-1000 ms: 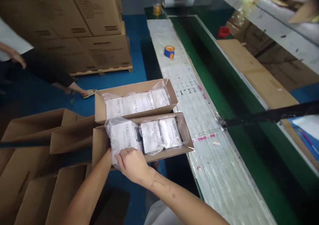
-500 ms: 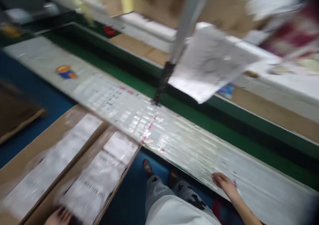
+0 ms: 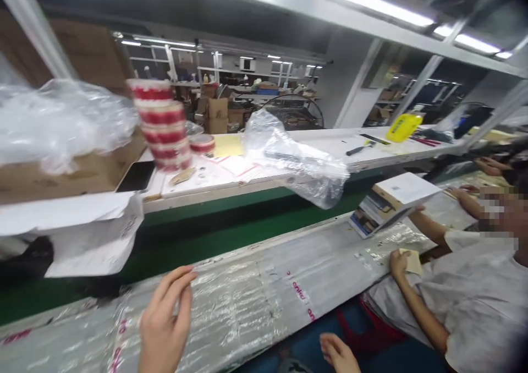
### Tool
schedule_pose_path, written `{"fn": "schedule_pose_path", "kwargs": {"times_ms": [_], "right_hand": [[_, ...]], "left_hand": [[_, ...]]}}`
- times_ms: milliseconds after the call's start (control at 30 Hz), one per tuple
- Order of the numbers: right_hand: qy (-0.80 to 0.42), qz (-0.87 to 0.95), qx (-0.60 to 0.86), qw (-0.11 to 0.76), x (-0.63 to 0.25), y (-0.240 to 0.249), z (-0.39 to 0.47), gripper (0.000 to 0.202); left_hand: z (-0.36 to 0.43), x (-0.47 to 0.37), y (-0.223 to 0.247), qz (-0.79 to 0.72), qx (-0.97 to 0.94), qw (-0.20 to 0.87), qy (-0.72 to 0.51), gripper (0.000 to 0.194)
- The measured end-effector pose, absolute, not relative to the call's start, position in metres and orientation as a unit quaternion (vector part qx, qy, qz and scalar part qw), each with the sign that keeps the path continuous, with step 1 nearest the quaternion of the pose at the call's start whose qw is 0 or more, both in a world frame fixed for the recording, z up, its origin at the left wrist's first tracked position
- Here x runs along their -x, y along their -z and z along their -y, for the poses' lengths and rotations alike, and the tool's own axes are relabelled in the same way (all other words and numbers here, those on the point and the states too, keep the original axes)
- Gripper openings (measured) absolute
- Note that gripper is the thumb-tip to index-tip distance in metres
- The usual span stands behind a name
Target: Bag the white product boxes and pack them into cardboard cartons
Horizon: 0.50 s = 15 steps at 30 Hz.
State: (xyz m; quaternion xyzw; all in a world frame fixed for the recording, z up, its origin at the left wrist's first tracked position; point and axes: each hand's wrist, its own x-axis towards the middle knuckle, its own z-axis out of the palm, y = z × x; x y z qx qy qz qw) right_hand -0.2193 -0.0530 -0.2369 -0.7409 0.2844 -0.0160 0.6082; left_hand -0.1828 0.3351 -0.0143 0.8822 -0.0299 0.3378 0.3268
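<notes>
My left hand [image 3: 167, 318] is raised over the tape-covered work surface [image 3: 231, 301], its fingers apart and nothing in it. Lower and to the right, my right hand [image 3: 338, 352] hovers near the surface's front edge, fingers loosely curled but apart, holding nothing. The nearest printed magenta tape strip [image 3: 299, 290] runs across the surface between and beyond my hands. Neither hand touches an object.
At right a person [image 3: 478, 290] in a light shirt holds a white printed box [image 3: 388, 202] and a yellowish paper [image 3: 411, 261]. Red-and-white tape rolls [image 3: 160, 125], a phone [image 3: 136, 176] and clear plastic wrap [image 3: 289, 153] lie on the shelf beyond a green trough.
The view has swung right and up. The open carton with labelled bags has left view, and my left hand, formerly at that carton, is above the work surface. The neighbouring person has come into view.
</notes>
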Motion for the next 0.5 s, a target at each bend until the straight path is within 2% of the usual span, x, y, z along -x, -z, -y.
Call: {"fn": "schedule_pose_path", "kwargs": {"times_ms": [33,100,200,333,433,500], "right_hand": [[0.01,-0.262,0.727,0.635,0.193,0.226,0.059,0.042],[0.081,-0.208,0.729,0.648,0.135,0.188,0.074,0.045],[0.236,-0.092,0.766,0.591,0.052,0.101,0.098,0.038],[0.406,0.087,0.83,0.372,-0.036,-0.009,0.13,0.033],[0.369,0.164,0.889,0.216,-0.089,-0.058,0.145,0.035],[0.323,0.217,0.907,0.163,-0.117,-0.073,0.148,0.038]], "left_hand": [[-0.309,0.164,0.002,0.073,-0.885,0.338,-0.313,0.019],[-0.25,0.134,-0.012,0.137,-0.882,0.365,-0.263,0.022],[-0.162,0.108,-0.006,0.197,-0.88,0.399,-0.169,0.023],[-0.072,0.099,0.03,0.184,-0.864,0.466,-0.059,0.026],[-0.033,0.096,0.055,0.152,-0.853,0.499,-0.011,0.025],[-0.019,0.095,0.066,0.133,-0.85,0.51,0.013,0.024]]}}
